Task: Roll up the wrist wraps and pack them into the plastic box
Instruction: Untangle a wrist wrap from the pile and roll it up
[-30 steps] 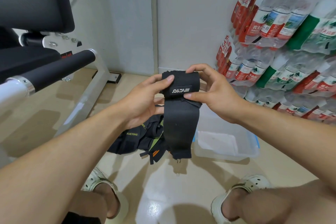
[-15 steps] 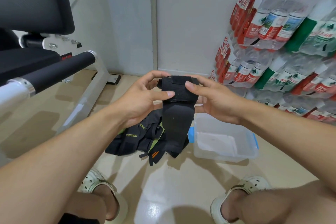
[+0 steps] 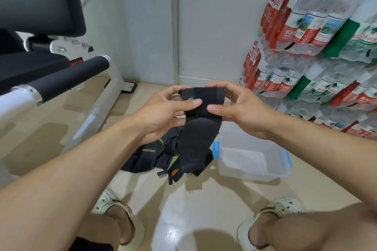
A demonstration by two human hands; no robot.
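A black wrist wrap [image 3: 201, 126] is held in the air in front of me, its top end rolled into a short coil and its tail hanging down. My left hand [image 3: 163, 112] grips the roll's left end, thumb on the front. My right hand [image 3: 240, 108] grips the right end, thumb pressed on the front and fingers curled over the top. Below them, a pile of black wraps with yellow lettering [image 3: 151, 155] lies on the floor. To its right sits a clear plastic box [image 3: 255, 169] with blue latches, its inside showing only a white patch on the bottom.
A weight bench with a white frame and black padded roller [image 3: 67, 79] stands at the left. Shrink-wrapped packs of water bottles [image 3: 318, 51] are stacked along the right wall. My two feet in pale clogs [image 3: 114, 208] rest on the glossy beige floor near the bottom.
The roll has grown as both hands turned it; the white logo label is now wound out of sight and the hanging tail is shorter. The hands have dropped slightly.
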